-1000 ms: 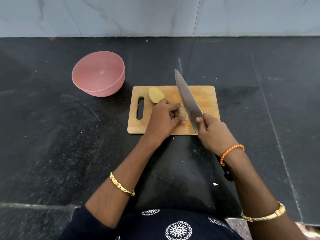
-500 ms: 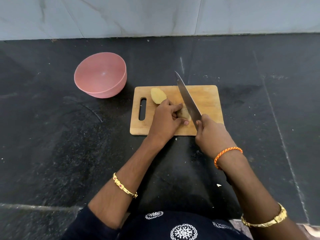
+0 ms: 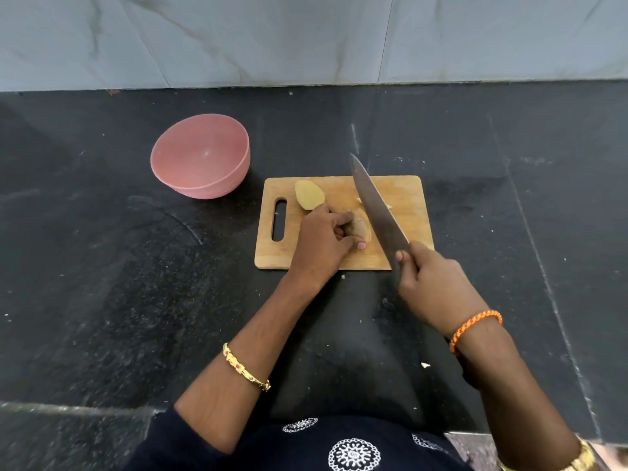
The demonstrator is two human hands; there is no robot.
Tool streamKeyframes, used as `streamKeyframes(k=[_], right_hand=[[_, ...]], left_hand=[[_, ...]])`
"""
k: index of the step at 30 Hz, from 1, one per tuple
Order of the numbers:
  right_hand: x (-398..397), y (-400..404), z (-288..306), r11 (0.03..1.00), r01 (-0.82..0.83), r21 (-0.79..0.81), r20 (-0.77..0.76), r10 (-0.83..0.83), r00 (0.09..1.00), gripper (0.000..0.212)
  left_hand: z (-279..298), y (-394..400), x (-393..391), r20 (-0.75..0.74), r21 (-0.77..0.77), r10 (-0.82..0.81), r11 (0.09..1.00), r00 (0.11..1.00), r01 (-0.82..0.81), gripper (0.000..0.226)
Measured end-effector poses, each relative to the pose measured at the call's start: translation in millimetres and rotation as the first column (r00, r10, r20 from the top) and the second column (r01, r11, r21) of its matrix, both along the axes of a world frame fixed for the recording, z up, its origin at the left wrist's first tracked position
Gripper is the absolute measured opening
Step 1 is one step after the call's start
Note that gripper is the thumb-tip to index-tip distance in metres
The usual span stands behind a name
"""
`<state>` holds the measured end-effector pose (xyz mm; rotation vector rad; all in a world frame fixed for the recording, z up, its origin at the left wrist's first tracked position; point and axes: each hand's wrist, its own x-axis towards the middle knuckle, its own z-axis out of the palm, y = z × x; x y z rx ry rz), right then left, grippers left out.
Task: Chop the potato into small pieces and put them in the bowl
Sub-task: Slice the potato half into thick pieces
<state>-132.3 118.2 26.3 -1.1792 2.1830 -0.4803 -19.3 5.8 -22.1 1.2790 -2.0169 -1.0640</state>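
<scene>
A wooden cutting board (image 3: 406, 193) lies on the black counter. One potato half (image 3: 308, 199) rests cut side up near the board's handle slot. My left hand (image 3: 323, 244) pins the other potato half (image 3: 362, 226) against the board with its fingertips. In my right hand (image 3: 433, 288) is a large knife (image 3: 375, 207), its blade slanting across the board just right of the held half. A thin potato sliver (image 3: 359, 199) lies beside the blade. The empty pink bowl (image 3: 200, 154) stands left of the board, farther back.
The black stone counter (image 3: 102, 266) stretches wide on both sides. A grey tiled wall (image 3: 306, 35) rises behind it. Small potato scraps (image 3: 424, 365) lie on the counter near my right forearm.
The knife has shifted slightly right and lifted off the held half. A thin sliver now shows beside the blade. My left hand keeps its hold.
</scene>
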Motion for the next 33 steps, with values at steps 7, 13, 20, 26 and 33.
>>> streamKeyframes(k=[7,13,20,26,33], right_hand=[[-1.8,-17.8,-0.1,0.999,-0.042,0.008,0.021,0.042,0.999,0.018],[-0.8,-25.0,-2.3,0.996,-0.074,0.044,0.012,0.074,0.997,0.020],[4.8,-28.2,-1.3,0.994,-0.078,0.072,-0.040,0.081,0.996,0.014],[15.1,-7.5,-14.5,0.992,-0.055,0.116,-0.045,0.060,0.997,0.016],[0.3,16.0,-4.5,0.998,-0.026,0.062,0.000,0.026,1.000,0.025]], left_hand=[[1.5,0.1,1.0,-0.021,0.017,0.007,1.000,1.000,-0.006,0.053],[1.9,0.3,1.2,-0.028,0.005,0.009,1.000,1.000,-0.009,0.051],[1.1,1.7,1.1,-0.036,0.000,0.025,1.000,0.999,-0.025,0.051],[0.4,1.7,0.7,-0.037,-0.009,0.031,0.999,0.999,-0.032,0.051],[0.7,2.5,1.0,-0.032,0.020,0.039,0.999,0.999,-0.038,0.053]])
